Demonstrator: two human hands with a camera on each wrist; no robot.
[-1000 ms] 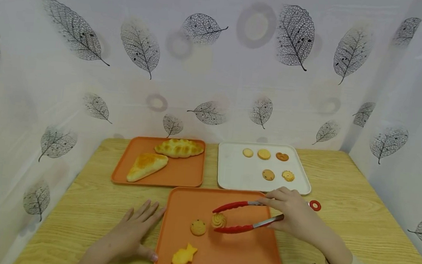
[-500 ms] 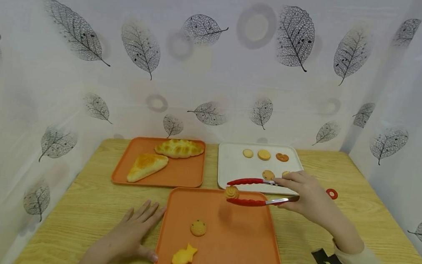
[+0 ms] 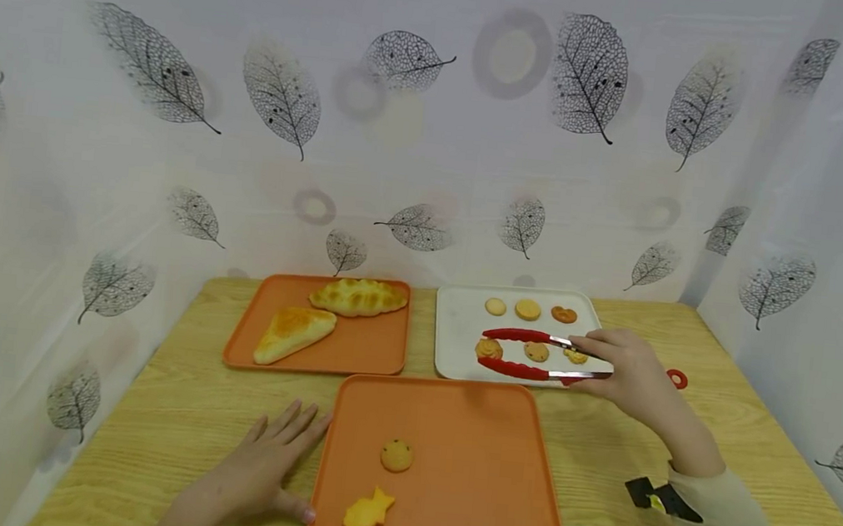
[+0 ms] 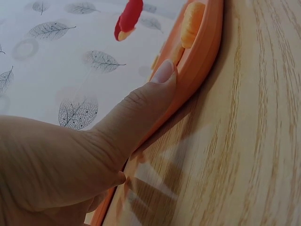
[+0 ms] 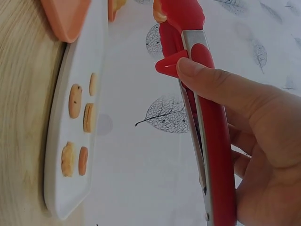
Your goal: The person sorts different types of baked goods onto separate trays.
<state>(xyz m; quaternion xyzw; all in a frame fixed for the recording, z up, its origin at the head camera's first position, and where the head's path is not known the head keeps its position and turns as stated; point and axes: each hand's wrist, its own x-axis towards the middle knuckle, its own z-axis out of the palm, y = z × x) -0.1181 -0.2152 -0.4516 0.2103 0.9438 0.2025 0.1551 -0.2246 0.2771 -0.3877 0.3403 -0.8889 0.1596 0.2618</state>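
In the head view my right hand (image 3: 625, 377) grips red-and-metal tongs (image 3: 513, 370) over the white tray (image 3: 453, 333). Between the tong tips sits a swirled cookie (image 3: 489, 349). The right wrist view shows the thumb along the red handle (image 5: 216, 141). My left hand (image 3: 261, 466) lies with fingers spread at the left edge of the near orange tray (image 3: 477, 485); its thumb (image 4: 141, 106) touches the rim in the left wrist view. On that tray lie a round chip cookie (image 3: 397, 455) and a yellow fish-shaped cookie (image 3: 368, 512).
The white tray bears several cookies, among them a heart-shaped pretzel (image 3: 563, 315) and a sandwich cookie (image 3: 528, 309). Behind on the left, another orange tray (image 3: 376, 351) holds a triangular bread (image 3: 293, 335) and a long braided bread (image 3: 358, 298). A leaf-print curtain (image 3: 433, 130) surrounds the wooden table (image 3: 178, 375).
My right hand has lifted the swirled cookie in the tongs off the near orange tray and carried it back and to the right, over the white tray. The left hand has stayed put.
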